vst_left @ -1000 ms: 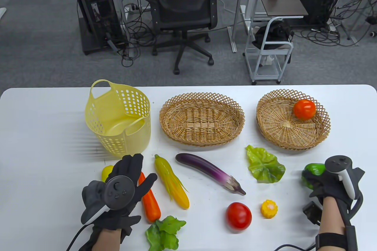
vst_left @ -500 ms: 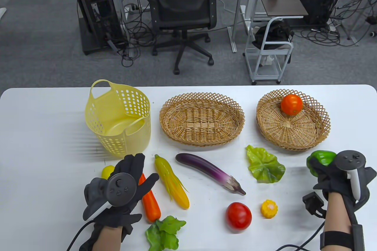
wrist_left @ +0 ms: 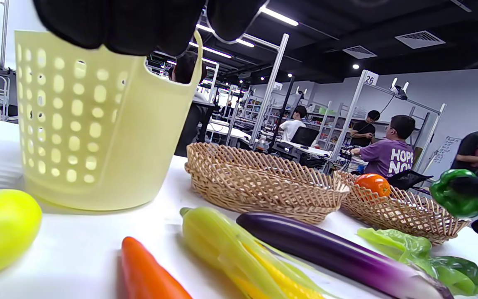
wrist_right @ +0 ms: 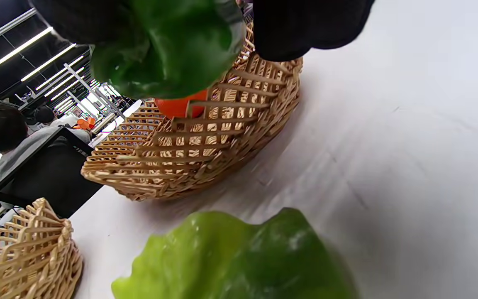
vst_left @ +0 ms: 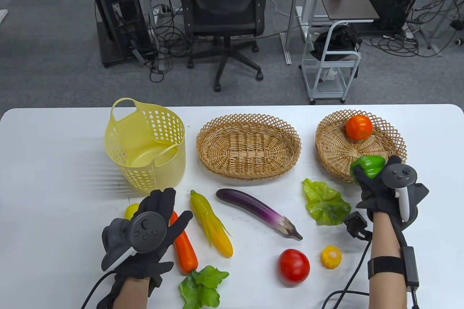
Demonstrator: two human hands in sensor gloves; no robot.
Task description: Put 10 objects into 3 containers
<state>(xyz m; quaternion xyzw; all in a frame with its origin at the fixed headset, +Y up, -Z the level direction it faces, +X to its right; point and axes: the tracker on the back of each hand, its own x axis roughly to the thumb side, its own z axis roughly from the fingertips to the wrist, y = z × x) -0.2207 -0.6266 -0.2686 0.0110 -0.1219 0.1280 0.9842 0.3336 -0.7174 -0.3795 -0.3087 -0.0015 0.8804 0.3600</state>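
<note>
My right hand point(vst_left: 377, 186) grips a green pepper point(vst_left: 368, 166) and holds it in the air over the near rim of the round wicker basket point(vst_left: 326, 149), which holds a tomato point(vst_left: 359, 127). The pepper also shows in the right wrist view point(wrist_right: 164, 45) and in the left wrist view point(wrist_left: 452, 197). My left hand point(vst_left: 152, 222) hovers open over a carrot point(vst_left: 185, 249) and a yellow fruit point(vst_left: 131, 211), holding nothing. The yellow plastic basket point(vst_left: 146, 144) and the oval wicker basket point(vst_left: 248, 146) hold nothing.
On the table lie a corn cob point(vst_left: 212, 224), an eggplant point(vst_left: 259, 213), two lettuce leaves point(vst_left: 326, 204) point(vst_left: 201, 285), a second tomato point(vst_left: 293, 265) and a small yellow corn piece point(vst_left: 331, 257). A cable box point(vst_left: 357, 224) hangs by my right wrist.
My right hand lifted the green pepper from the table's right side and carried it up and left to the round basket's near rim. The basket's tomato rolled left, then settled. The left hand stayed put.
</note>
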